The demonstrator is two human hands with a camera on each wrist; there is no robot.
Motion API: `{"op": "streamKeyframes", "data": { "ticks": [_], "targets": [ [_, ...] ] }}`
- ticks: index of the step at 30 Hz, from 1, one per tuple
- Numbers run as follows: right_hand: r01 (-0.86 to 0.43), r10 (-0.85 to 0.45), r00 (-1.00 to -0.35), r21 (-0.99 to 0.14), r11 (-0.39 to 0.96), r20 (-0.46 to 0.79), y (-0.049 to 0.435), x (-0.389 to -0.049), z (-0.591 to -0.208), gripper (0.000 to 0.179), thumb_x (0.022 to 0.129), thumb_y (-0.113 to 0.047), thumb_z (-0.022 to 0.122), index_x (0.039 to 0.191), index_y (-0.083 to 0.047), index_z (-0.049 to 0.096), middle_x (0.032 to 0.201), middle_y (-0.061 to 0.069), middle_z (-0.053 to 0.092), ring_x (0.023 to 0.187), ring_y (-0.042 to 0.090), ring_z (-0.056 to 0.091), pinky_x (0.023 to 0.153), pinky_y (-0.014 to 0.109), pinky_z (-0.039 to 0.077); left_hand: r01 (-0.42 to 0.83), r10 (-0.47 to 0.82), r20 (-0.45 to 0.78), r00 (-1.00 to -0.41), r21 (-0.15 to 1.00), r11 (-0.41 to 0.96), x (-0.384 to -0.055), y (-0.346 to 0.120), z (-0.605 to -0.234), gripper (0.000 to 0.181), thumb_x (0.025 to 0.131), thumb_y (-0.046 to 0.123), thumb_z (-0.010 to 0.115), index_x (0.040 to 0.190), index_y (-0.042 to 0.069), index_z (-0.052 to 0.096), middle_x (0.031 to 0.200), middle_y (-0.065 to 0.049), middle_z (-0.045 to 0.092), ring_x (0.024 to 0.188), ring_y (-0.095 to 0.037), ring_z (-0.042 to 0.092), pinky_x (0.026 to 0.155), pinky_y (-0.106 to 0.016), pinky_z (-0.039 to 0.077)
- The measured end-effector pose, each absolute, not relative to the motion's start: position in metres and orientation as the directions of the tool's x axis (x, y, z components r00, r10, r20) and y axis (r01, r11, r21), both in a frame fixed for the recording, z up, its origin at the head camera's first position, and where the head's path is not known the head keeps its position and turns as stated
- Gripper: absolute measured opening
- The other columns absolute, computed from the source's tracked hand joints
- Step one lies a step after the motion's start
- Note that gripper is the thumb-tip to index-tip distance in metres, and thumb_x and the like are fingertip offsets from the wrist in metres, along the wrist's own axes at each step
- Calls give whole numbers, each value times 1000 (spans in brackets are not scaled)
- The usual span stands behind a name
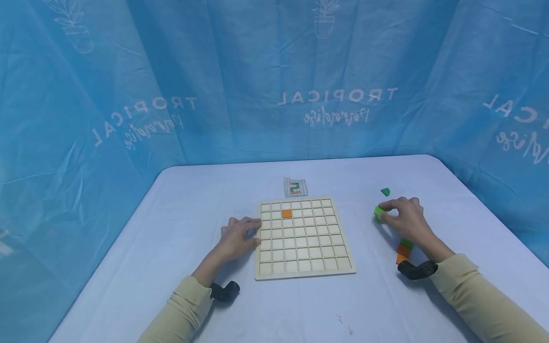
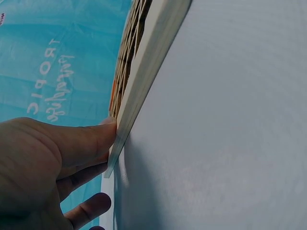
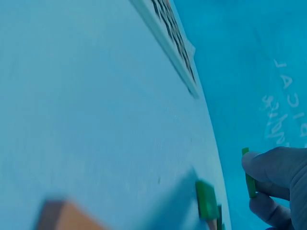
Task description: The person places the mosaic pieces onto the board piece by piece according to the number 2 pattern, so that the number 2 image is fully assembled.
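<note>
Light-green square tile (image 1: 378,213): thin, flat, pinched by right hand (image 1: 407,220) | left hand (image 1: 233,239): fingers apart, touching gridded wooden board (image 1: 302,240) | white-covered table (image 1: 206,205) | blue curtain (image 1: 253,62), mirrored lettering (image 1: 336,95)

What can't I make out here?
Head: small printed grid card; fine pattern too small.
Head: flat orange and green pieces; partly hidden by right hand.
Right wrist: brownish shape; blurred, cut off by bottom edge.
Left wrist: pale wooden grid board; cells indistinct, edge-on, top cropped.
</note>
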State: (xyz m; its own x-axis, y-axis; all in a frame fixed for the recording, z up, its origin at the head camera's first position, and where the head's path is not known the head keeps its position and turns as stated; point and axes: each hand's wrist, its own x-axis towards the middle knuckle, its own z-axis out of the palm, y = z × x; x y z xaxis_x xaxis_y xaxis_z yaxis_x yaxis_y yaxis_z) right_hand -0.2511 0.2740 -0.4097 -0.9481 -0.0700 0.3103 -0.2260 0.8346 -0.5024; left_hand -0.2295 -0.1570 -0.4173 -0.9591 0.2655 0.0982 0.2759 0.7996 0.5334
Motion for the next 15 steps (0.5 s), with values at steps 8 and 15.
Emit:
{"op": "streamKeyframes", "data": {
  "ticks": [8,15],
  "targets": [
    [-290,-120,-931,-499,816,345,254,-253,-405,29,80,-8,74,106,5,71,99,21,66,92,36,38,75,49,26,279,268,99,-958,525,804,-229,-157,-416,45,85,16,72,128,7,62,131,-2,57,98,-21,39,78,-42,27],
    [-324,-151,-926,-523,788,347,236,-255,-402,28,80,-10,75,106,2,72,97,16,66,95,35,39,76,47,28,293,274,115,-955,521,802,-229,-157,-418,45,84,16,73,127,7,62,131,-3,57,94,-21,39,78,-43,27]
  ]
}}
